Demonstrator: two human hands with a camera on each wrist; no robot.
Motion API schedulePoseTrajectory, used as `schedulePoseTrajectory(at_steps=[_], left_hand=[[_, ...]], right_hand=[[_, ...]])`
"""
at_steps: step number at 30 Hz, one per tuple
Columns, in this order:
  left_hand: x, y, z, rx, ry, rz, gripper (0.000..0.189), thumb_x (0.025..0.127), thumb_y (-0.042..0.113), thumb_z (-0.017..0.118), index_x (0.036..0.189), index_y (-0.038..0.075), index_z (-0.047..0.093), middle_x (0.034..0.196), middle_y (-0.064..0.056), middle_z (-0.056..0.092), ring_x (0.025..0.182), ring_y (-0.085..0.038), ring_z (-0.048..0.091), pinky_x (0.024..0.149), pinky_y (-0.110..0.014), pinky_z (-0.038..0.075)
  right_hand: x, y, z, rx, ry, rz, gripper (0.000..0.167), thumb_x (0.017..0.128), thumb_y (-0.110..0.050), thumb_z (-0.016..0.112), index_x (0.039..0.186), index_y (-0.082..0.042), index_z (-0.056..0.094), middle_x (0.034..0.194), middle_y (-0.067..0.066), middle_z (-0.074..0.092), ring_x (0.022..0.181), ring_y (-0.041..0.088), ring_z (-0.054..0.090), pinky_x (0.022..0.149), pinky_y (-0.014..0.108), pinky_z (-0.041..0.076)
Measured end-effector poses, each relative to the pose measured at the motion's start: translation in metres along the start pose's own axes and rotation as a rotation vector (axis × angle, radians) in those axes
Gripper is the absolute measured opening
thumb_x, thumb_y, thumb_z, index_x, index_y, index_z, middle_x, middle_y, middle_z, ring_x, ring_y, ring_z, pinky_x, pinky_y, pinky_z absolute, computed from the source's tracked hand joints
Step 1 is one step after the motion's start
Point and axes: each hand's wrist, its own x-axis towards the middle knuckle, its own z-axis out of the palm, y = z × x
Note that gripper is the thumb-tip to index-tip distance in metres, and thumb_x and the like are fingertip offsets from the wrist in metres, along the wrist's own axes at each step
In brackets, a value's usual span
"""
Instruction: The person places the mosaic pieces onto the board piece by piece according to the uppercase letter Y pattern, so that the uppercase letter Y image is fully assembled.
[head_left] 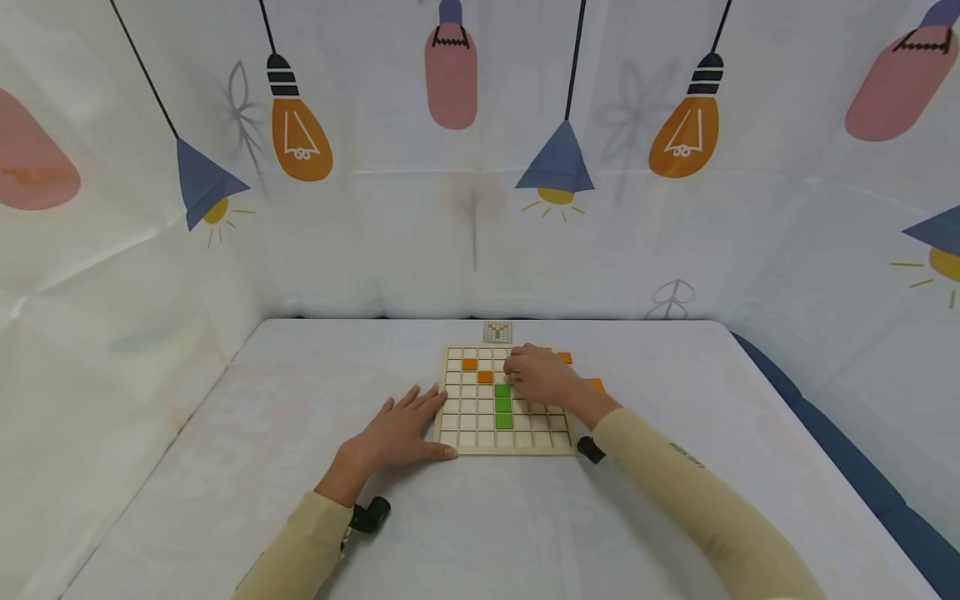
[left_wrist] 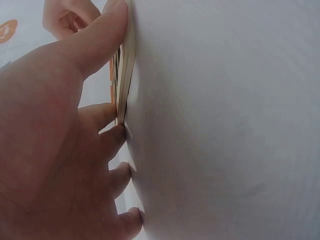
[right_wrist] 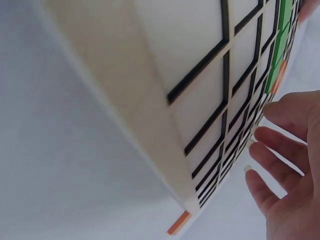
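Observation:
A pale wooden grid board point(head_left: 480, 450) lies on the table. Three green tiles point(head_left: 503, 406) form a column in its cells, with one orange tile point(head_left: 469, 364) and a second orange tile point(head_left: 485, 377) farther up to the left. My left hand point(head_left: 401, 431) is spread along the board's left side, thumb at the near corner and fingertips by the edge. Over the upper middle of the board is my right hand point(head_left: 546, 373), fingers loosely bent and fingertips close to the cells. In the right wrist view, a gap shows between its thumb and fingers, with no tile visible there.
A small patterned card point(head_left: 497, 332) lies just behind the board. Orange pieces point(head_left: 596, 384) show along the board's right side, partly hidden by my right arm. A white curtain printed with lamps point(head_left: 555, 158) hangs behind the white table point(head_left: 337, 358).

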Motion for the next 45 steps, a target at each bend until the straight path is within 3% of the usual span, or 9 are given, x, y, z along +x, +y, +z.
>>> schedulePoseTrajectory(at_steps=[7,13,21,29,36,45], left_hand=[[-0.001,0.000,-0.001,0.002,0.003,0.008,0.096,0.084,0.065,0.067,0.158,0.019,0.028,0.167,-0.002,0.022,0.156,-0.034,0.013,0.122,-0.065,0.012],[0.000,-0.001,0.000,0.006,0.008,0.006,0.096,0.084,0.066,0.067,0.158,0.019,0.029,0.166,-0.002,0.023,0.155,-0.034,0.014,0.121,-0.065,0.014],[0.001,0.000,0.001,0.005,0.003,0.012,0.096,0.084,0.066,0.067,0.158,0.019,0.028,0.167,-0.003,0.023,0.156,-0.035,0.013,0.121,-0.065,0.013],[0.001,0.000,0.001,0.004,0.010,0.006,0.097,0.083,0.066,0.067,0.158,0.019,0.029,0.166,-0.003,0.024,0.155,-0.035,0.015,0.121,-0.066,0.014],[0.000,-0.001,0.003,-0.004,0.009,0.005,0.096,0.083,0.066,0.067,0.158,0.019,0.029,0.166,-0.004,0.024,0.155,-0.035,0.014,0.121,-0.065,0.013],[-0.005,0.003,-0.001,-0.020,0.005,0.018,0.095,0.085,0.062,0.068,0.158,0.015,0.029,0.166,-0.006,0.024,0.155,-0.038,0.015,0.120,-0.067,0.013]], right_hand=[[-0.009,0.008,0.001,-0.017,0.049,-0.004,0.019,0.094,-0.003,0.060,0.103,-0.012,0.074,0.101,0.002,0.070,0.093,0.020,0.064,0.084,0.036,0.053],[-0.014,0.011,-0.001,0.019,0.086,0.001,0.021,0.092,0.000,0.060,0.103,-0.010,0.075,0.101,0.004,0.070,0.093,0.021,0.066,0.082,0.036,0.055],[-0.023,0.017,-0.006,-0.004,0.071,0.054,0.018,0.092,-0.005,0.063,0.104,-0.010,0.075,0.104,0.004,0.072,0.098,0.022,0.067,0.089,0.039,0.056],[-0.034,0.025,-0.011,-0.009,0.089,0.061,0.015,0.092,-0.007,0.066,0.104,-0.010,0.076,0.102,0.004,0.071,0.095,0.020,0.068,0.085,0.037,0.056],[-0.042,0.031,-0.012,-0.002,0.072,0.130,0.013,0.093,-0.011,0.067,0.102,-0.011,0.075,0.101,0.004,0.070,0.094,0.021,0.066,0.086,0.040,0.055],[-0.053,0.043,-0.011,-0.035,0.049,0.154,0.019,0.089,-0.007,0.065,0.104,-0.011,0.076,0.106,0.003,0.071,0.105,0.024,0.067,0.096,0.043,0.054]])
